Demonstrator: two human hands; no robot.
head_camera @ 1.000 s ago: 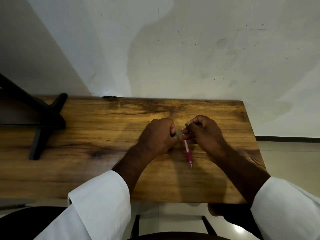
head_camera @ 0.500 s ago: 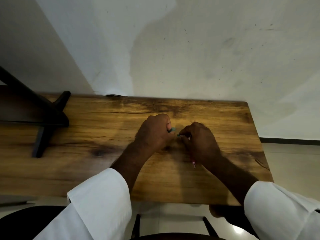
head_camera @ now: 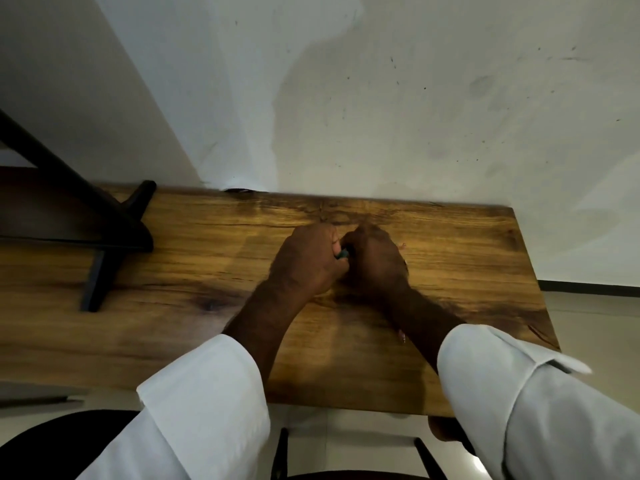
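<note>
My left hand (head_camera: pixel 308 263) and my right hand (head_camera: pixel 375 265) meet knuckle to knuckle over the middle of the wooden table (head_camera: pixel 194 271), both with fingers curled. A small teal piece (head_camera: pixel 344 253) shows between them, pinched by my left hand's fingers. My right hand grips a pink pen; only its tip (head_camera: pixel 401 336) peeks out from under my right forearm, pointing toward me. The rest of the pen is hidden by the hand and wrist. Both arms wear white sleeves.
A black stand (head_camera: pixel 104 237) with angled legs sits on the table's left part. A stained white wall (head_camera: pixel 381 116) rises right behind the table. A dark chair seat (head_camera: pixel 52 445) shows below the near edge, and the floor (head_camera: pixel 595 341) lies to the right.
Both hands have moved away from me and closed together. The pen, plainly visible a second ago, is now mostly hidden under my right hand and forearm. The view has tilted slightly.
</note>
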